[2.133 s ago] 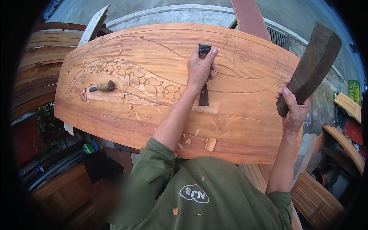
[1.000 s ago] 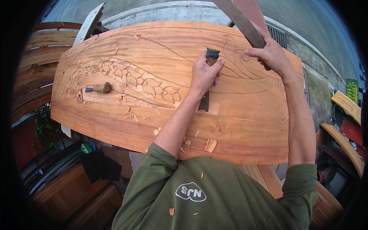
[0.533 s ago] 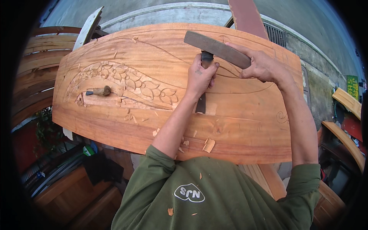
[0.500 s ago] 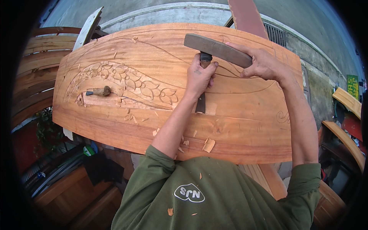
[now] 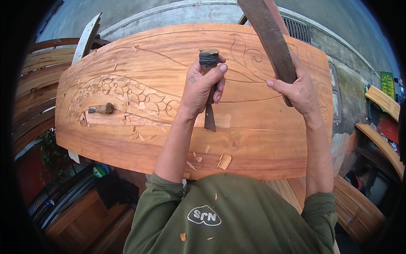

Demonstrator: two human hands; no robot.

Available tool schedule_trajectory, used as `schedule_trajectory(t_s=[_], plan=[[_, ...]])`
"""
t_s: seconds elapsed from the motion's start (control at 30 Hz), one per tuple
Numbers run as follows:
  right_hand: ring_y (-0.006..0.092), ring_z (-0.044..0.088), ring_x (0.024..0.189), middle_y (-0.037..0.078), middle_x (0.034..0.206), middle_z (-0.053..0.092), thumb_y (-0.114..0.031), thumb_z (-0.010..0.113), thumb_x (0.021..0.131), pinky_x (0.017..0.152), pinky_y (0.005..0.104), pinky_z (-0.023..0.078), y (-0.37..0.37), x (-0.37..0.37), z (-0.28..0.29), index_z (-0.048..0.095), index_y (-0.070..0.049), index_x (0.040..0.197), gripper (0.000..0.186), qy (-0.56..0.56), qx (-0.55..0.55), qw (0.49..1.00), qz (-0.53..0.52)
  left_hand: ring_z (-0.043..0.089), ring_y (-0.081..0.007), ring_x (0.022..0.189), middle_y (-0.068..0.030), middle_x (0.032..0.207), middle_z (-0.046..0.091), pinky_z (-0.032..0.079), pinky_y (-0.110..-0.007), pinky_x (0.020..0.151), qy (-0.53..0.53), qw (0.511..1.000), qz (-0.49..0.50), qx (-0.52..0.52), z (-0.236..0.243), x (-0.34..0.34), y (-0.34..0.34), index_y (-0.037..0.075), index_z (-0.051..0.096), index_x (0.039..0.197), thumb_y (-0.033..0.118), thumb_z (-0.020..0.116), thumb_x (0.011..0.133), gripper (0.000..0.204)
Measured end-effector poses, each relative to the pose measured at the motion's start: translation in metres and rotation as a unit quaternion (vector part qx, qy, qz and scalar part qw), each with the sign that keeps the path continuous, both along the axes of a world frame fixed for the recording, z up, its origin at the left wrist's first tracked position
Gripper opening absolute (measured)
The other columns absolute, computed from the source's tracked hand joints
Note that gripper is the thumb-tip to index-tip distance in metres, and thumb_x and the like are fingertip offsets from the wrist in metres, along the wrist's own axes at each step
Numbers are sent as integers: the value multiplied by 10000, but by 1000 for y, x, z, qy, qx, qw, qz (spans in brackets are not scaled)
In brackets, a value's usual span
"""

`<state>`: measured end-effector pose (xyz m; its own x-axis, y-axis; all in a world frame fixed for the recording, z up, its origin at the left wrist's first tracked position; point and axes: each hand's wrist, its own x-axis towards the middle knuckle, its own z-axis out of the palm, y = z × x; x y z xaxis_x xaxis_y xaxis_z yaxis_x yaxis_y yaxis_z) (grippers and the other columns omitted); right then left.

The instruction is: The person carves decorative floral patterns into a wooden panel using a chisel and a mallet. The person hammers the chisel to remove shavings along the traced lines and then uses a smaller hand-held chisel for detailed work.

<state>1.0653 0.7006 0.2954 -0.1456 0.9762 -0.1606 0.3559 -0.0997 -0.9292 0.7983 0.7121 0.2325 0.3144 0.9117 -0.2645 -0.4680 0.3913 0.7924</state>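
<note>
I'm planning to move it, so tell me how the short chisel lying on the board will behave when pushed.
The short chisel is probably stiff: its handle looks like solid wood. That rounded handle may roll slightly. Being thicker than the dark blade, it could make the chisel swivel.

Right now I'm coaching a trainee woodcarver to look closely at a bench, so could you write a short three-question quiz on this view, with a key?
1. Multiple choice: what does the right hand grip?
A) a brush
B) a dark club
C) a cloth

2. True or false: the chisel in the left hand is apart from the club.

3. Short answer: which hand is nearer the loose tool lying on the board?

Key: 1. B. 2. True; a gap shows between them. 3. The left hand.
</note>
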Motion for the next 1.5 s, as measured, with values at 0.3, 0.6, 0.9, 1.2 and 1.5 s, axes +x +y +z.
schedule_trajectory(t_s=[0.3, 0.6, 0.9, 1.2, 1.5], plan=[[98, 666, 747, 26, 932, 704, -92, 852, 888, 635, 260, 550, -5, 43, 17, 631, -54, 1199, 383, 104, 108, 974, -170, 559, -103, 449, -26, 692, 615, 420, -255, 391, 96, 987, 128, 32, -53, 71, 29, 80, 566, 1148, 173, 730, 1040, 218], [140, 690, 742, 59, 960, 731, -132, 801, 860, 647, 278, 576, 86, 65, -3, 627, -25, 1433, 608, -22, 7, 995, -98, 551, -85, 458, -12, 705, 625, 426, -247, 410, 98, 993, 52, 52, -47, 89, 30, 76, 564, 1157, 184, 750, 1024, 253], [97, 549, 591, 7, 781, 659, -146, 791, 815, 542, 299, 480, 115, 67, -13, 444, -208, 1690, 944, -95, 20, 991, -95, 549, -81, 467, -9, 689, 618, 424, -248, 417, 102, 993, 43, 37, -55, 96, 28, 39, 559, 1193, 151, 728, 1002, 278], [166, 701, 822, 97, 1113, 723, -110, 752, 753, 753, 323, 582, 130, 77, -10, 401, -151, 1709, 1020, -242, -32, 964, 110, 552, -88, 472, -17, 701, 622, 430, -252, 429, 116, 992, 46, 27, -63, 88, 25, 34, 554, 1192, 152, 736, 1000, 290], [146, 532, 585, 44, 800, 649, -127, 751, 723, 575, 309, 489, 115, 78, -33, 412, -329, 1704, 1057, -284, 8, 932, 227, 551, -78, 474, -7, 703, 616, 420, -238, 429, 116, 992, 39, 33, -64, 86, 19, 39, 555, 1190, 153, 739, 1002, 287]])
